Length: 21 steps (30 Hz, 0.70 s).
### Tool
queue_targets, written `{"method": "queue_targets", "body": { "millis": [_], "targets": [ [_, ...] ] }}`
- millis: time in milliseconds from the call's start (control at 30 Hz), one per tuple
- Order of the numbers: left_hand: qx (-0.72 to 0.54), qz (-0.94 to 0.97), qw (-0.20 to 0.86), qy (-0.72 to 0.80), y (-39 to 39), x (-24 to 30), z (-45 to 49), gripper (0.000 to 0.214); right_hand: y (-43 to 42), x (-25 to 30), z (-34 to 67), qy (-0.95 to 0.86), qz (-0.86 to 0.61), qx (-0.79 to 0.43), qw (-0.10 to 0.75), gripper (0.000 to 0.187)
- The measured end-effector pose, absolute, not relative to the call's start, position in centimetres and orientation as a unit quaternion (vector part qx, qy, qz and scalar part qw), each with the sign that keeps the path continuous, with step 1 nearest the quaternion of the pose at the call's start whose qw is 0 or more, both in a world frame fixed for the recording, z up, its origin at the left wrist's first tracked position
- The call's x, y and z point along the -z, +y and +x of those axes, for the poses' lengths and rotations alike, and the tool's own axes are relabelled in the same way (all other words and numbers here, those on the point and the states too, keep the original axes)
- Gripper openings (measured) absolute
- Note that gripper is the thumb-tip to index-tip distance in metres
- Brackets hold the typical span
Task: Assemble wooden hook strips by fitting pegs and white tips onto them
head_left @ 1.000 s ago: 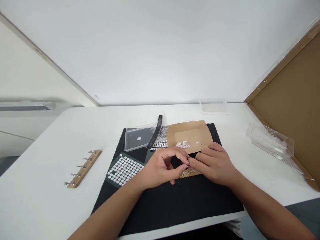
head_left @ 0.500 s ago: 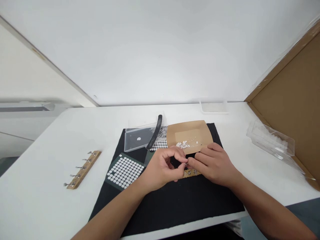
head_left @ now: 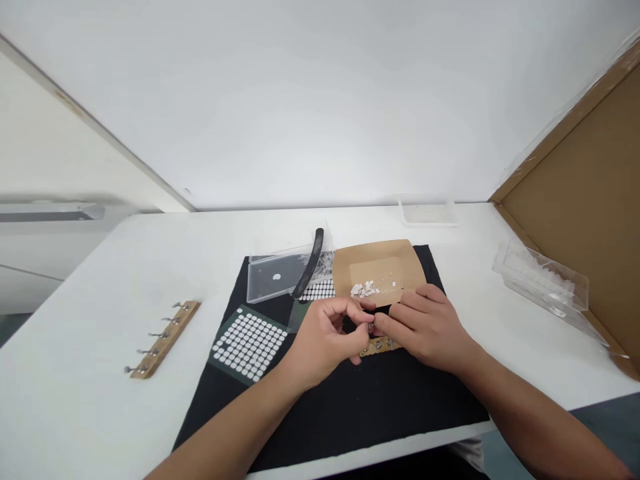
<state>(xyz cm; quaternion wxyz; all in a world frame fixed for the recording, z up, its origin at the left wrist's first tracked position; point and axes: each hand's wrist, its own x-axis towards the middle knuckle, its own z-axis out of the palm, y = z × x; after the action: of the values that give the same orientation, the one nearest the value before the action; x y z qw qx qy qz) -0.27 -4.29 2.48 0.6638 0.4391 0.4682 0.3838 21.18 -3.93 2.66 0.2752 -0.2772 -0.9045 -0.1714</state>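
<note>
My left hand [head_left: 327, 337] pinches a tiny metallic piece [head_left: 371, 327] between thumb and index finger; its kind is too small to make out. Against the same spot, my right hand [head_left: 425, 327] brings its fingertips, curled and touching the left ones. Right below the fingers lies a wooden strip [head_left: 370, 349] with metal fittings, partly covered by both hands. Just beyond them sits a brown paper tray [head_left: 370, 250] holding small white flakes [head_left: 364, 289]. A dark sheet of white round stickers [head_left: 250, 343] lies left of my left hand.
A black cloth [head_left: 320, 427] lies under the work. On it are a clear plastic case [head_left: 267, 280] and a black curved bar [head_left: 309, 263]. Another wooden strip with metal posts [head_left: 163, 343] stands at left. Clear boxes [head_left: 545, 280] sit at right beside a cardboard wall [head_left: 580, 200].
Both hands stay together at nearly the same place, with only a small shift of the fingers. The metallic piece shows a little more between the fingertips. The view has moved slightly.
</note>
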Motion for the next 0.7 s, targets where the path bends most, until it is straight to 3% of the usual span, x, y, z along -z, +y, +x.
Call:
{"method": "queue_targets", "body": {
  "millis": [333,700],
  "targets": [
    [-0.399,0.424,0.701,0.41,-4.2,-1.7,-0.7,0.032,-4.1,-2.7,21.3,-0.896,-0.284,0.175,0.293,0.012],
    [-0.377,0.441,0.732,0.357,-3.9,-1.8,-1.5,0.029,-4.2,-2.9,21.5,-0.893,-0.282,0.176,0.304,0.012]
  ]
}}
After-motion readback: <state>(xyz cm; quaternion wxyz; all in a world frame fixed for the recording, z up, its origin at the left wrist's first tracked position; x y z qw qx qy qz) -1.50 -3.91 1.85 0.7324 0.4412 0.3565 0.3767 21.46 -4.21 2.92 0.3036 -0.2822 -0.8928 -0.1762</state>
